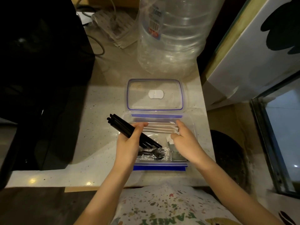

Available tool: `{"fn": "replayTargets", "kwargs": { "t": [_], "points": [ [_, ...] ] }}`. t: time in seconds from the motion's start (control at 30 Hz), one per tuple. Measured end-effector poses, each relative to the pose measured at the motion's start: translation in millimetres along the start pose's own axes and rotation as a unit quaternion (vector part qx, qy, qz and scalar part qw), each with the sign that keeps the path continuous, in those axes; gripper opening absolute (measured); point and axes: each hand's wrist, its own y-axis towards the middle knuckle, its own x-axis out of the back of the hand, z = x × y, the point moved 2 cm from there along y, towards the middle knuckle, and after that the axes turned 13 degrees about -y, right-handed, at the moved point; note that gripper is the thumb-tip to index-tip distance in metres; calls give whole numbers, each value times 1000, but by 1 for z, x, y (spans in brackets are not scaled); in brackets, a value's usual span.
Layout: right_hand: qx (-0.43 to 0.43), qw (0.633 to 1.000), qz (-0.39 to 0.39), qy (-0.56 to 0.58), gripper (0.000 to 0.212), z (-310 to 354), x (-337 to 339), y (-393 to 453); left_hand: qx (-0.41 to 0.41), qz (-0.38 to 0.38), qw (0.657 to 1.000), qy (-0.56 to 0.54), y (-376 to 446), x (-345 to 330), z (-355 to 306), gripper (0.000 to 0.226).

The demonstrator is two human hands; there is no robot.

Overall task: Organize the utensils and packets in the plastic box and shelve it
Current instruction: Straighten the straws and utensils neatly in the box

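Big clear bottle point(172, 33) cut off at frame top. Packets point(177, 153) at lower right of box partly under right hand point(186, 143); print unreadable. Bottle label blurred.

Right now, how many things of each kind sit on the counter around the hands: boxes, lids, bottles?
Clear plastic box with blue clips: 1
Clear rectangular lid with blue seal: 1
Large clear plastic water bottle: 1
Total: 3

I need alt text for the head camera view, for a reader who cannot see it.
A person's left hand grips a bundle of black straws over an open clear plastic box on a counter, while the right hand reaches among paper packets. The lid lies behind the box.
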Motion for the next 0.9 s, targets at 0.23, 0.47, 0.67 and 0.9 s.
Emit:
{"fn": "replayTargets", "kwargs": {
  "t": [0.23,0.47,0.67,0.9],
  "points": [
    [16,999,-28,25,49,-6,2,-1,16,-1,1000,18,0,-4,-5,18],
    [9,998,-55,34,45,-6,8,1,23,1,999,39,3,-3,-4,18],
    [29,999,-25,-37,46,-6,7,3,27,22,997,69,6,-4,-6,17],
    [41,989,-36,-138,42,-2,20,10,-30,125,975,181,14,-12,-18,21]
  ]
}}
